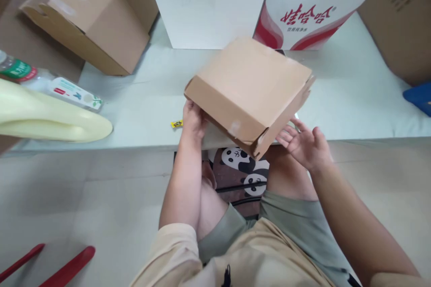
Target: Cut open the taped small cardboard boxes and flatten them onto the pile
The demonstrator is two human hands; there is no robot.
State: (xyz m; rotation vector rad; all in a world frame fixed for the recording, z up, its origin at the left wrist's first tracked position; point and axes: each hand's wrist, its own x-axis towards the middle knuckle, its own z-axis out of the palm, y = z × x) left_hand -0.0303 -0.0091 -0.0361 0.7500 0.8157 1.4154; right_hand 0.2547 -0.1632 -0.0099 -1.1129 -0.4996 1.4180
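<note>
A brown cardboard box (252,83) is tilted above the front edge of the pale green table, its broad face turned up. My left hand (194,119) grips the box at its left lower edge, the fingertips partly hidden beneath it. My right hand (305,143) is beside the box's right lower corner, palm up with fingers spread; its fingertips are at the box's edge, and whether they touch it I cannot tell. A small yellow packet (177,123) lies on the table just left of my left wrist.
Behind stand a white box (212,6) and a white-and-red carton (313,13). Open cardboard boxes (101,22) are at the back left. A plastic bottle (20,69), a white pack (76,94) and a pale yellow curved object (57,116) lie left. A panda-print bag (240,175) sits below the edge.
</note>
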